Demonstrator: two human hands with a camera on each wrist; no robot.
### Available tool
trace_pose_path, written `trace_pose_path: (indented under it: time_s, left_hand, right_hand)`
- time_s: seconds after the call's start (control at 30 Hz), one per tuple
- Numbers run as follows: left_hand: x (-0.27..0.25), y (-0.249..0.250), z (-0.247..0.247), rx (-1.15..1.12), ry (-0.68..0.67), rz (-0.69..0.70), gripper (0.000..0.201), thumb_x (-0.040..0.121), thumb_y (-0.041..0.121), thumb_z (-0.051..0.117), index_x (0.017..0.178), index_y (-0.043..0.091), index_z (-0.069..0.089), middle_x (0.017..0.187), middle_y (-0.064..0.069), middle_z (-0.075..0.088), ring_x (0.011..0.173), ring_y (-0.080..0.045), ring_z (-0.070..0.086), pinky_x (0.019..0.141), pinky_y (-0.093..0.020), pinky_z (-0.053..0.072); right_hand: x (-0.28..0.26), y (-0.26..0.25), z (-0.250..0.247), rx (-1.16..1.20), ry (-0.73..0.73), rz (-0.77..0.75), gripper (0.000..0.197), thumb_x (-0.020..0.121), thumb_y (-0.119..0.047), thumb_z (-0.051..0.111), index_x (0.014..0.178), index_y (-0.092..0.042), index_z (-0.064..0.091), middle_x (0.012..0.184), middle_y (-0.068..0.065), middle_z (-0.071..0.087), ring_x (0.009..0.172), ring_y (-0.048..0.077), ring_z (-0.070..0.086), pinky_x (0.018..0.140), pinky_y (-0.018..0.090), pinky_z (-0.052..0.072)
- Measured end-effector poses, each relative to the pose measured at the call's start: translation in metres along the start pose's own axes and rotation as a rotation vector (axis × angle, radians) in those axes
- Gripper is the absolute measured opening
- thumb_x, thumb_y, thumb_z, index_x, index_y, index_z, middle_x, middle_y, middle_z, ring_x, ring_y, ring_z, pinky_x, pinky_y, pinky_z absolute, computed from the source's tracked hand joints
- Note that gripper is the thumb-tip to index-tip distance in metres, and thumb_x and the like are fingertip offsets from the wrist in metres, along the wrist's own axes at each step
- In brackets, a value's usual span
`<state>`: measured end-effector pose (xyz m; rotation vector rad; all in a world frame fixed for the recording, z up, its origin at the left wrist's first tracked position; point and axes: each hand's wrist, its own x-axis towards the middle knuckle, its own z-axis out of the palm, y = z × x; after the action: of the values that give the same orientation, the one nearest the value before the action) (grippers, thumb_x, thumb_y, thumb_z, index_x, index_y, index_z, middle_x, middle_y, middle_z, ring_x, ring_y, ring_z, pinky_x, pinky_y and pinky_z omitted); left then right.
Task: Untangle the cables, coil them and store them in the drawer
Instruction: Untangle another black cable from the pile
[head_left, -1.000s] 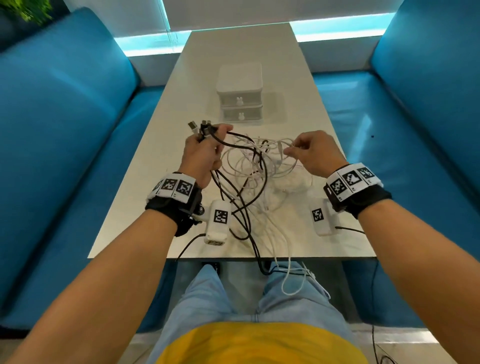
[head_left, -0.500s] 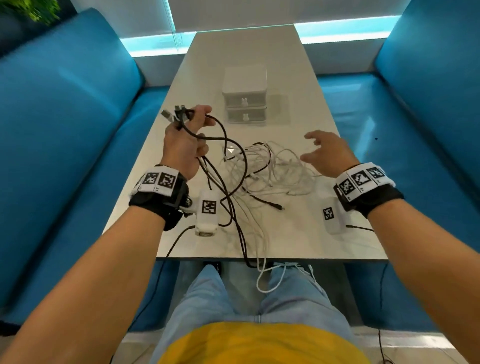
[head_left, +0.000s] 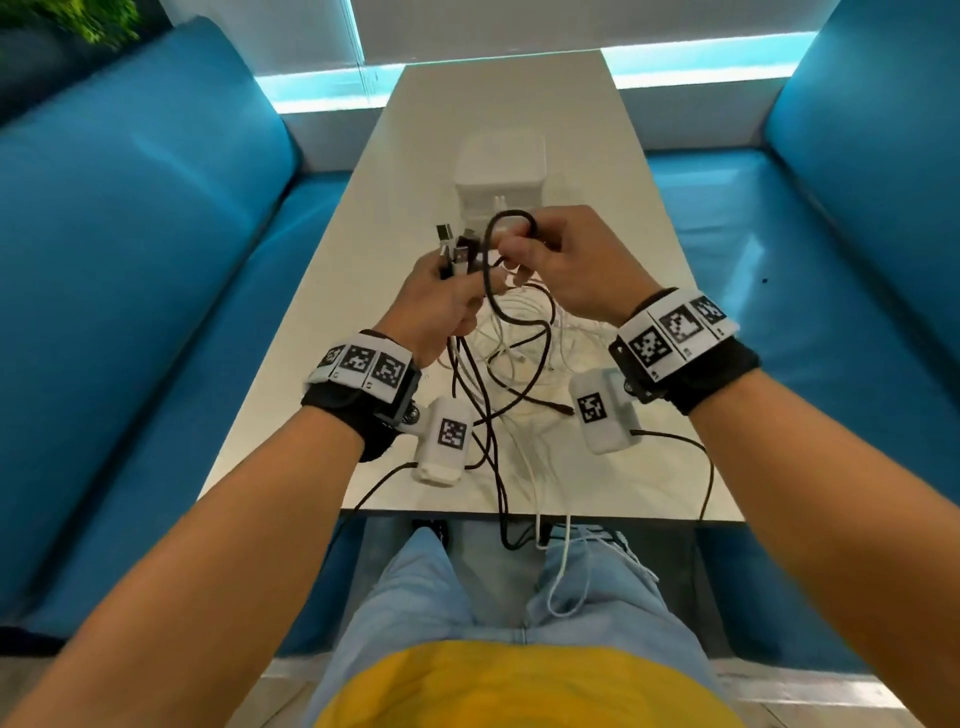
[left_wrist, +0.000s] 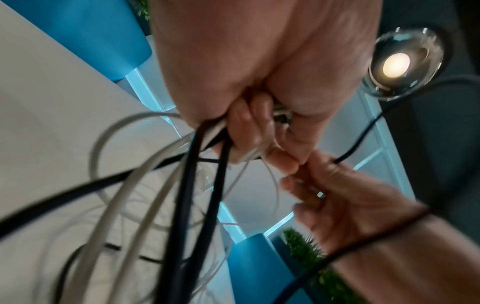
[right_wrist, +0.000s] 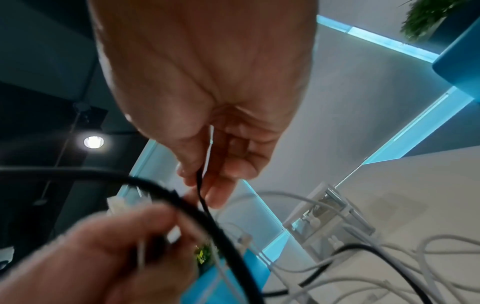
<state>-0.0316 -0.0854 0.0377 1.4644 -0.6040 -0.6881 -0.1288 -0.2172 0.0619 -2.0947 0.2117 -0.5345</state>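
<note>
Both hands are raised over the white table (head_left: 613, 171). My left hand (head_left: 452, 291) grips a bundle of black and white cables (left_wrist: 197, 164) just below their plugs (head_left: 451, 248), which stick up above the fist. My right hand (head_left: 530, 249) touches it and pinches a loop of black cable (head_left: 511, 215); the right wrist view shows that thin black cable (right_wrist: 199, 181) between thumb and fingers. The remaining white cables (head_left: 519, 338) lie tangled on the table under the hands. Strands hang over the near edge onto my lap. A white two-drawer unit (head_left: 501, 166) stands behind the hands, both drawers closed.
Blue sofas (head_left: 156, 260) flank the narrow table on both sides. White camera boxes (head_left: 444, 441) hang under each wrist with their own black leads (head_left: 696, 447). My knees in light jeans (head_left: 415, 597) are below the near table edge.
My right hand, spread open over the tangle before, has come left to meet the left hand and pinched the black cable. The left hand has moved back toward the centre with its bundle.
</note>
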Motion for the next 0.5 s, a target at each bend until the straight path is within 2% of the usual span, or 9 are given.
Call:
trace_pose_path:
  time_s: [0.07, 0.17, 0.23, 0.33, 0.4, 0.47, 0.5]
  left_hand:
    - [0.001, -0.010, 0.005, 0.115, -0.009, -0.034, 0.010, 0.088, 0.004, 0.061, 0.093, 0.012, 0.063, 0.064, -0.001, 0.053, 0.044, -0.007, 0.030, 0.040, -0.020, 0.022]
    - [0.001, -0.017, 0.014, 0.261, 0.001, 0.001, 0.017, 0.093, 0.011, 0.059, 0.106, 0.008, 0.068, 0.056, 0.013, 0.058, 0.038, 0.000, 0.040, 0.040, -0.012, 0.030]
    - [0.005, -0.022, 0.017, 0.343, 0.033, -0.013, 0.022, 0.093, 0.022, 0.061, 0.107, 0.009, 0.070, 0.060, 0.009, 0.056, 0.036, 0.001, 0.041, 0.041, -0.013, 0.030]
    - [0.007, -0.025, 0.017, 0.344, 0.062, 0.010, 0.016, 0.090, 0.032, 0.064, 0.090, 0.020, 0.073, 0.068, -0.001, 0.056, 0.044, 0.001, 0.044, 0.045, -0.015, 0.032]
    - [0.006, -0.022, 0.016, 0.267, 0.058, 0.048, 0.013, 0.092, 0.030, 0.063, 0.085, 0.023, 0.072, 0.070, -0.003, 0.055, 0.045, -0.001, 0.043, 0.045, -0.016, 0.031]
    - [0.004, -0.017, 0.015, 0.145, 0.025, 0.043, 0.015, 0.094, 0.028, 0.059, 0.086, 0.024, 0.071, 0.068, -0.002, 0.049, 0.042, -0.005, 0.033, 0.041, -0.018, 0.024]
    - [0.003, -0.015, 0.014, 0.090, -0.001, 0.029, 0.016, 0.095, 0.028, 0.058, 0.089, 0.024, 0.072, 0.068, -0.002, 0.047, 0.043, -0.006, 0.028, 0.041, -0.020, 0.021]
  right_hand:
    - [-0.003, -0.003, -0.007, 0.015, 0.049, -0.024, 0.014, 0.093, -0.011, 0.057, 0.085, -0.007, 0.068, 0.079, 0.005, 0.070, 0.068, 0.012, 0.066, 0.070, 0.026, 0.055]
    - [-0.008, -0.015, -0.018, 0.116, 0.119, -0.095, 0.012, 0.093, -0.010, 0.059, 0.090, -0.002, 0.067, 0.078, 0.006, 0.068, 0.066, 0.006, 0.066, 0.059, 0.012, 0.047]
    - [-0.012, -0.024, -0.027, 0.208, 0.175, -0.180, 0.010, 0.094, -0.007, 0.057, 0.095, -0.003, 0.066, 0.080, 0.011, 0.067, 0.066, 0.007, 0.067, 0.056, 0.010, 0.046]
    - [-0.019, -0.028, -0.034, 0.276, 0.217, -0.237, 0.011, 0.094, -0.008, 0.056, 0.103, -0.007, 0.063, 0.081, 0.007, 0.068, 0.067, 0.011, 0.069, 0.055, 0.016, 0.047]
    - [-0.024, -0.017, -0.031, 0.223, 0.184, -0.165, 0.026, 0.091, -0.011, 0.062, 0.117, -0.010, 0.055, 0.081, 0.002, 0.067, 0.064, 0.012, 0.066, 0.055, 0.020, 0.047]
    - [-0.026, 0.006, -0.022, -0.002, 0.045, 0.031, 0.055, 0.086, -0.023, 0.070, 0.133, -0.020, 0.044, 0.088, -0.002, 0.059, 0.066, 0.007, 0.058, 0.063, 0.022, 0.048]
    - [-0.027, 0.020, -0.016, -0.152, -0.052, 0.150, 0.061, 0.084, -0.032, 0.071, 0.137, -0.026, 0.041, 0.091, -0.003, 0.054, 0.069, 0.004, 0.054, 0.069, 0.023, 0.045]
